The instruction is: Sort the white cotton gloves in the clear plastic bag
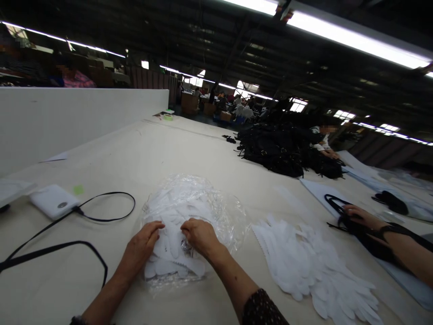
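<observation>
Both hands, left hand and right hand, grip white pieces inside plastic bag.

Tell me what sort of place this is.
Probably a garment or accessories workshop: a long worktable, a fan of white cut pieces, a heap of black strapped goods, and strip lights over other workers.

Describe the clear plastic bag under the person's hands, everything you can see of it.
The clear plastic bag lies flat and crinkled on the cream table, glossy and see-through, stuffed with white cut fabric pieces. The left hand and right hand rest on its near end, fingers pressing the contents.
</observation>
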A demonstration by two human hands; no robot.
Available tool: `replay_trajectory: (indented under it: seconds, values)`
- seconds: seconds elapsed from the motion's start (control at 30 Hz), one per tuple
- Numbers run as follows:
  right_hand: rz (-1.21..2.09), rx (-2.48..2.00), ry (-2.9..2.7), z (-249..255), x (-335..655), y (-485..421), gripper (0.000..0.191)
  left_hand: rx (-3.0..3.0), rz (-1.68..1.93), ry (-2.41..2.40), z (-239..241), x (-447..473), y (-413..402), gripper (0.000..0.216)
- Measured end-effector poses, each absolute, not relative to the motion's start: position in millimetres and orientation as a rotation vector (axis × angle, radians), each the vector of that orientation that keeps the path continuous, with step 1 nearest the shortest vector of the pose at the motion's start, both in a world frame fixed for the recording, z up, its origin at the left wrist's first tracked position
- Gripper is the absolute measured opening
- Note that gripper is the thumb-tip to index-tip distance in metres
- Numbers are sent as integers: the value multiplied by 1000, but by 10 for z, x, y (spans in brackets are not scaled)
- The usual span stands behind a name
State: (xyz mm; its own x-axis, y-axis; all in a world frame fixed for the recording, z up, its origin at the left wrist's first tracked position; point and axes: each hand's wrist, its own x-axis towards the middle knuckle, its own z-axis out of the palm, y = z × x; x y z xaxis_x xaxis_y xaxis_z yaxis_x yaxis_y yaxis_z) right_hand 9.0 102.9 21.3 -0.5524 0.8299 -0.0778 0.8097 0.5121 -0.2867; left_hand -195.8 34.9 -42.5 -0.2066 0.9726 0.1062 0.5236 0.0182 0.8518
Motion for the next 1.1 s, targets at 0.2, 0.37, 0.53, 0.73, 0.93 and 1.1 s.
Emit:
replay_trajectory:
  seconds: [0.2, 0.37, 0.53, 0.73, 0.93, 1.1]
  values:
    - [265, -1623, -2675, 252, -165, 1457, 49, 1454, 1103, 1733, -517, -1965, 390, 35]
    - [277, -1472, -2567, 412, -267, 1742, 59, 1386, 1120, 1735, -526, -1989, 389, 42]
    - [465, -1417, -2477, 499, -277, 1934, 44, 1319, 1152, 1787, -494, -1979, 353, 52]
    - [507, -1535, -2513, 259, -332, 1638, 38, 1285, 1206, 1797, -524, -1967, 354, 53]
    - [460, -1390, -2554, -56, -531, 1145, 76, 1303, 1234, 1807, -493, -1969, 344, 57]
    - [550, -1500, -2510, -65, -315, 1270, 73, 1092, 1193, 1778, -352, -1946, 295, 57]
